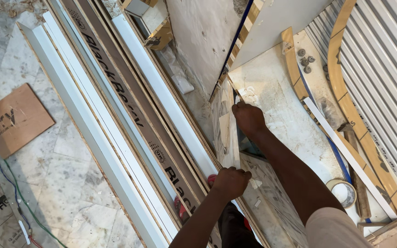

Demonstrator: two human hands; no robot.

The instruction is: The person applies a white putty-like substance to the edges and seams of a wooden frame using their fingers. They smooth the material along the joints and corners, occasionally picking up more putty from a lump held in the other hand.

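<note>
Fingers of left hand (229, 182) curl around white strip (171, 105); right hand (249, 118) presses dusty board (276, 105).

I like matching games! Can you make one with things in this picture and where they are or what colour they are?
Things:
1. roll of tape
2. cardboard piece
3. right hand
4. long white strip

Places:
A. on the stone floor, far left
B. slanting across the dusty board
C. pressed on a board edge
D. lower right, beside the forearm

Pairs: 1-D, 2-A, 3-C, 4-B

Bare forearms, beige short sleeve (331, 227) on the right arm.
</note>
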